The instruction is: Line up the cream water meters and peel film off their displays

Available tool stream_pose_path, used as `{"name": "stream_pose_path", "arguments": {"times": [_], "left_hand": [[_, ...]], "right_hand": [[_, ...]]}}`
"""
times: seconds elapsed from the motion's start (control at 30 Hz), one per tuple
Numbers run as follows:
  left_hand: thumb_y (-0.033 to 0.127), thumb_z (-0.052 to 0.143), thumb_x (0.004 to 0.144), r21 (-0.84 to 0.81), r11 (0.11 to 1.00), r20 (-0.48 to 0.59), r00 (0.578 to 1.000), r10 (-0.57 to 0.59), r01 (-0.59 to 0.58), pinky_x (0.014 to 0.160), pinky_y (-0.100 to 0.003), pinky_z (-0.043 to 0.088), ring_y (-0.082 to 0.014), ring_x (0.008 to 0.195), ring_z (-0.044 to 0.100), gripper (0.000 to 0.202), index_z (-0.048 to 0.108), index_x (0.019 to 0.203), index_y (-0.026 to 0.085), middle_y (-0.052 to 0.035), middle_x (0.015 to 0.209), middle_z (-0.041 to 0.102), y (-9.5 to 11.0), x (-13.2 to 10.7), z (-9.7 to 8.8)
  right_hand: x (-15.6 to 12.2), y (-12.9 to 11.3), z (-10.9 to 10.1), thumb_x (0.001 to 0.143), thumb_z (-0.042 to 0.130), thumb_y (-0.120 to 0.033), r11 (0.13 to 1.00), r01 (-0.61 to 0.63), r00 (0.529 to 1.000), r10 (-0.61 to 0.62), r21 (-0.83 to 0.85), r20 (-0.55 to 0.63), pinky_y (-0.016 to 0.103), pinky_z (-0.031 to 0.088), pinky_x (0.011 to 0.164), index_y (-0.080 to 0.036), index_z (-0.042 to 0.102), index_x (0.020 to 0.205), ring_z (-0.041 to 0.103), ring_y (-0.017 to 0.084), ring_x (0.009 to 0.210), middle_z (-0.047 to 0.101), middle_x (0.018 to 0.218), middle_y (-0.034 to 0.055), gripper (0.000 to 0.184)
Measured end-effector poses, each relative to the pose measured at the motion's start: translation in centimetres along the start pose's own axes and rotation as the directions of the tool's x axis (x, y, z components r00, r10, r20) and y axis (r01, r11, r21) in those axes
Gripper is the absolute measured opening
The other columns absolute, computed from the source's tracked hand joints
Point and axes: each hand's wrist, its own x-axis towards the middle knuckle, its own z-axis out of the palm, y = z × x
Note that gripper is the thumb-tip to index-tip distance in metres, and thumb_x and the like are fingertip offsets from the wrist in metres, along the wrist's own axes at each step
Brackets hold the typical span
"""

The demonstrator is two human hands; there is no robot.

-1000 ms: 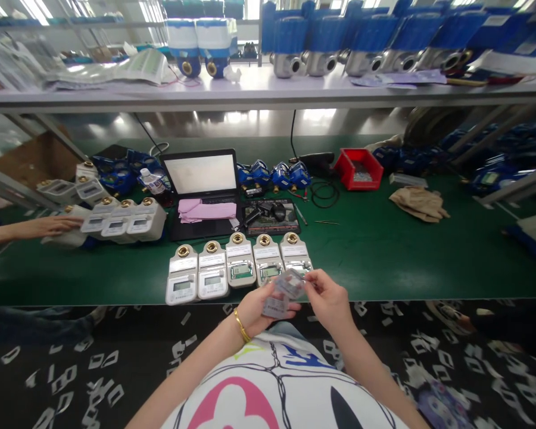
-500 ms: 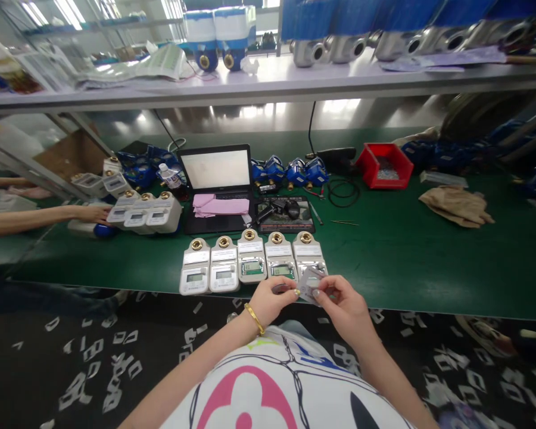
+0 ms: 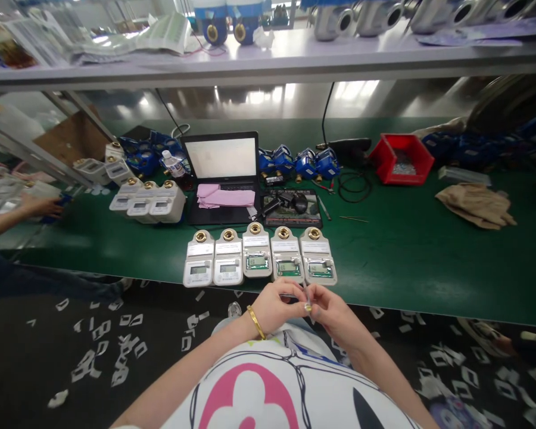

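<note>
My left hand point(image 3: 274, 310) and my right hand point(image 3: 333, 313) meet just below the front edge of the green bench point(image 3: 406, 256), fingers pinched together on a small thin clear piece point(image 3: 307, 298) seen edge-on; I cannot make out what it is. Right above them, a row of several white meters with brass ports point(image 3: 259, 256) lies on the bench, displays facing me. A gold bangle point(image 3: 254, 322) circles my left wrist.
An open laptop point(image 3: 223, 176) with pink paper stands behind the meters, beside a black tool on a mat point(image 3: 290, 205). Blue meters point(image 3: 297, 162), a red bin point(image 3: 402, 156), brown gloves point(image 3: 476, 204), more white meters point(image 3: 147, 202). Another person's hand point(image 3: 40, 207) reaches in far left. Paper scraps litter the floor.
My hands dropped from over the right-hand meters to below the bench edge, and the clear piece turned edge-on. The other person's hand drew back leftward from the white meters.
</note>
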Motion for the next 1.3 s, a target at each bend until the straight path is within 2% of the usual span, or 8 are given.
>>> {"name": "stream_pose_path", "arguments": {"times": [0.43, 0.7, 0.8, 0.9, 1.03, 1.17, 1.23, 1.3], "left_hand": [[0.027, 0.064, 0.069, 0.108, 0.990, 0.008, 0.996, 0.088, -0.089, 0.087, -0.031, 0.037, -0.0192, 0.089, 0.050, 0.012, 0.064, 0.066, 0.015, -0.0060, 0.085, 0.051, 1.0, -0.1, -0.5], [0.020, 0.056, 0.073, 0.453, 0.856, 0.085, 0.968, 0.236, -0.248, 0.083, -0.032, 0.038, -0.0198, 0.090, 0.049, 0.009, 0.062, 0.068, 0.016, -0.0071, 0.087, 0.052, 1.3, -0.1, -0.4], [0.017, 0.057, 0.070, 0.513, 0.819, 0.096, 0.965, 0.244, -0.258, 0.083, -0.034, 0.038, -0.0202, 0.088, 0.049, 0.006, 0.063, 0.068, 0.018, -0.0065, 0.087, 0.053, 1.2, 0.0, -0.4], [0.018, 0.056, 0.069, 0.437, 0.871, 0.046, 0.973, 0.226, -0.223, 0.083, -0.033, 0.039, -0.0194, 0.087, 0.050, 0.007, 0.061, 0.065, 0.018, -0.0057, 0.085, 0.052, 0.8, 0.0, -0.9], [0.022, 0.053, 0.068, 0.422, 0.902, -0.060, 0.990, 0.131, -0.094, 0.085, -0.032, 0.039, -0.0196, 0.087, 0.051, 0.010, 0.059, 0.062, 0.017, -0.0053, 0.085, 0.051, 0.6, -1.0, -3.4], [0.030, 0.048, 0.070, 0.476, 0.877, -0.182, 0.983, 0.019, 0.071, 0.087, -0.032, 0.038, -0.0193, 0.087, 0.052, 0.017, 0.056, 0.062, 0.017, -0.0053, 0.088, 0.053, 0.2, -3.9, -8.1], [0.035, 0.046, 0.071, 0.542, 0.817, -0.251, 0.966, -0.068, 0.199, 0.087, -0.032, 0.039, -0.0203, 0.088, 0.053, 0.022, 0.056, 0.062, 0.018, -0.0054, 0.089, 0.055, -0.5, -5.9, -10.9], [0.042, 0.046, 0.070, 0.651, 0.629, -0.386, 0.899, -0.208, 0.425, 0.086, -0.038, 0.040, -0.0256, 0.091, 0.052, 0.028, 0.060, 0.064, 0.019, -0.0074, 0.091, 0.058, -1.3, -8.1, -13.4]], "right_hand": [[0.5, -0.5, 0.9, 0.054, 0.074, -0.056, 0.991, 0.042, 0.991, -0.057, -0.129, -0.119, 0.023, 0.038, 0.052, -0.019, 0.047, 0.075, 0.044, 0.011, 0.058, 0.051, 0.069, -0.0007, 0.050], [0.1, -0.4, -0.1, 0.062, 0.074, -0.041, 0.980, 0.042, 0.983, -0.076, -0.193, -0.169, 0.020, 0.037, 0.051, -0.019, 0.048, 0.077, 0.046, 0.010, 0.057, 0.050, 0.066, -0.0032, 0.038], [-0.1, -0.8, 0.2, 0.065, 0.071, -0.036, 0.934, 0.051, 0.975, -0.123, -0.352, -0.186, 0.026, 0.046, 0.068, -0.018, 0.054, 0.078, 0.056, 0.018, 0.085, 0.058, 0.096, 0.0067, 0.027], [-0.2, -1.4, 0.6, 0.068, 0.065, -0.034, 0.875, 0.087, 0.955, -0.210, -0.477, -0.210, 0.034, 0.043, 0.086, -0.018, 0.060, 0.070, 0.047, 0.025, 0.113, 0.045, 0.128, 0.0111, 0.017], [-0.1, -2.0, 0.5, 0.068, 0.061, -0.029, 0.850, 0.087, 0.939, -0.245, -0.520, -0.243, 0.034, 0.045, 0.082, -0.018, 0.054, 0.054, 0.056, 0.023, 0.097, 0.060, 0.104, 0.0097, 0.019], [0.1, -2.0, -0.2, 0.066, 0.059, -0.027, 0.850, 0.051, 0.940, -0.219, -0.524, -0.263, 0.029, 0.046, 0.069, -0.018, 0.050, 0.051, 0.057, 0.020, 0.081, 0.063, 0.083, 0.0061, 0.020], [0.2, -2.0, -0.5, 0.065, 0.059, -0.028, 0.867, 0.028, 0.938, -0.195, -0.498, -0.287, 0.027, 0.045, 0.064, -0.017, 0.048, 0.050, 0.056, 0.018, 0.073, 0.062, 0.080, 0.0053, 0.021], [0.3, -1.9, -0.4, 0.066, 0.058, -0.028, 0.866, 0.018, 0.933, -0.194, -0.499, -0.303, 0.026, 0.043, 0.060, -0.017, 0.047, 0.051, 0.055, 0.016, 0.067, 0.061, 0.077, 0.0047, 0.021]]}}
